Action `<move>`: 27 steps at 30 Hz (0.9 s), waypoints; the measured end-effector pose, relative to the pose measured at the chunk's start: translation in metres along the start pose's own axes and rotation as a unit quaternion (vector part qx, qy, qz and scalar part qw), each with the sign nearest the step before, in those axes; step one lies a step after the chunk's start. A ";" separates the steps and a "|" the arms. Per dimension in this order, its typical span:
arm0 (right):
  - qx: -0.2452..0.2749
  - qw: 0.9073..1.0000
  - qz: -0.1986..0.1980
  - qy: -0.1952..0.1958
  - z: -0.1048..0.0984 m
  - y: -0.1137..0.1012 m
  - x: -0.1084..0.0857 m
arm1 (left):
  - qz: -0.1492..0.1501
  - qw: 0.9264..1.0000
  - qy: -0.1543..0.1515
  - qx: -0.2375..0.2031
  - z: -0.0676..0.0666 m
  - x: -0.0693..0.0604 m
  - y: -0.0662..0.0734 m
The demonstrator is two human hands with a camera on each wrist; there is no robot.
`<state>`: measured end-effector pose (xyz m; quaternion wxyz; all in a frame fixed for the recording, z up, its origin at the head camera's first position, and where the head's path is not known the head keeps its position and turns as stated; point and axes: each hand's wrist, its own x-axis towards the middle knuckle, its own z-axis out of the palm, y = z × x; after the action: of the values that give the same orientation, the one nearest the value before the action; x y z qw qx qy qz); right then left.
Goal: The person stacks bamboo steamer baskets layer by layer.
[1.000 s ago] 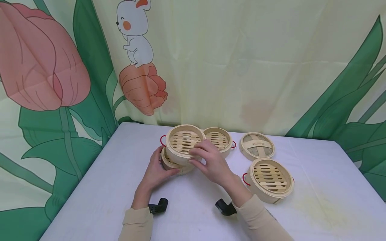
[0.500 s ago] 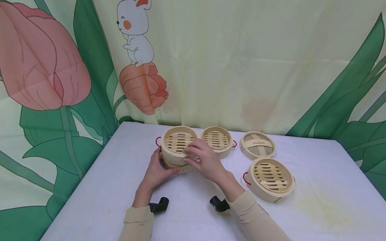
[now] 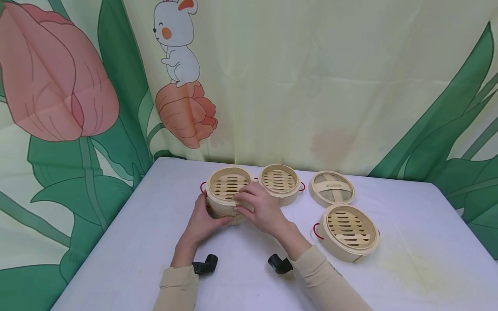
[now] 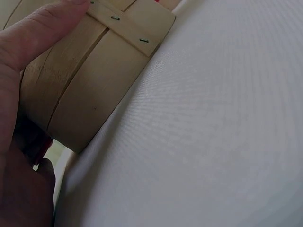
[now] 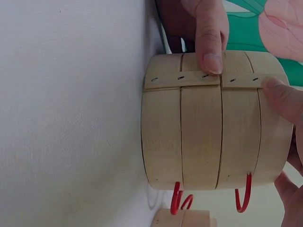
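Two round bamboo steamer baskets stand stacked on the white table in the head view. The upper steamer basket point(image 3: 220, 206) has a slatted base and red loop handles. Beneath it, the lower steamer basket point(image 5: 162, 127) shows its wall with stapled seam in the right wrist view. My left hand point(image 3: 201, 223) grips the lower basket from the left, its thumb across the front near the joint, also seen in the left wrist view. With thumb and fingers, my right hand point(image 3: 263, 208) pinches the upper basket's rim at the front right. The left fingers behind the stack are mostly hidden.
Another slatted steamer basket point(image 3: 288, 199) stands just behind the stack, to its right. Farther right is a bamboo lid point(image 3: 333, 185) with a strap handle. A further basket point(image 3: 342, 249) sits in front of the lid. A printed curtain point(image 3: 292, 86) hangs behind the table.
My right hand has moved left and lowered the upper basket from a tilted, offset position onto the lower one. The left hand has stayed on the lower basket.
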<state>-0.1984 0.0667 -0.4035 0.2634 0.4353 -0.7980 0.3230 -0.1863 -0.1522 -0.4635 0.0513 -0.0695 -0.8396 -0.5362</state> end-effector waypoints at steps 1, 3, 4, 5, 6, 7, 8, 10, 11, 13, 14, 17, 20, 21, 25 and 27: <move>0.000 1.000 0.003 -0.001 0.000 0.000 -0.001 | 0.000 1.000 0.000 0.000 0.000 0.000 0.000; 0.000 1.000 0.007 -0.003 0.001 -0.001 -0.001 | 0.000 1.000 0.000 0.002 0.000 -0.001 0.000; 0.000 1.000 0.009 -0.004 0.001 -0.002 -0.001 | 0.000 1.000 -0.001 0.002 0.000 0.000 0.000; -0.002 1.000 0.009 -0.003 0.001 -0.002 0.000 | 0.000 1.000 -0.001 0.003 0.000 -0.001 0.000; -0.003 1.000 0.009 -0.003 0.001 -0.003 0.000 | -0.002 1.000 -0.001 0.005 0.000 0.000 0.000; -0.006 1.000 0.009 -0.002 0.001 -0.003 0.000 | -0.003 1.000 -0.001 0.006 0.000 0.000 0.000; -0.009 1.000 0.010 -0.002 0.002 -0.004 0.000 | -0.004 1.000 0.000 0.006 0.000 0.000 0.000; -0.013 1.000 0.010 -0.001 0.003 -0.004 0.000 | -0.006 1.000 -0.001 0.008 0.000 0.000 -0.001; -0.015 1.000 0.009 -0.001 0.004 -0.005 0.000 | -0.008 1.000 -0.001 0.010 -0.001 -0.001 0.000; -0.017 1.000 0.010 0.000 0.005 -0.005 -0.001 | -0.009 1.000 -0.002 0.012 -0.001 -0.001 0.000; -0.018 1.000 0.011 -0.001 0.005 -0.005 -0.001 | -0.009 1.000 -0.002 0.013 -0.001 -0.001 0.000; -0.014 1.000 0.014 -0.008 0.004 -0.006 -0.001 | -0.010 1.000 -0.003 0.017 -0.001 -0.001 0.000; -0.006 1.000 0.017 -0.014 0.001 -0.008 0.000 | -0.011 1.000 -0.003 0.017 -0.002 -0.001 0.000; -0.002 1.000 0.018 -0.013 0.000 -0.008 -0.001 | -0.010 1.000 -0.003 0.017 -0.002 0.000 0.000; 0.020 1.000 0.022 0.005 -0.008 -0.010 -0.004 | -0.007 1.000 -0.002 0.017 -0.001 0.000 0.001; 0.027 0.999 0.022 0.017 -0.013 -0.011 -0.008 | -0.005 1.000 0.000 0.018 0.000 0.000 0.001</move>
<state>-0.1833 0.0764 -0.3972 0.2580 0.4185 -0.7939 0.3576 -0.1861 -0.1520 -0.4629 0.0495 -0.0641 -0.8495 -0.5214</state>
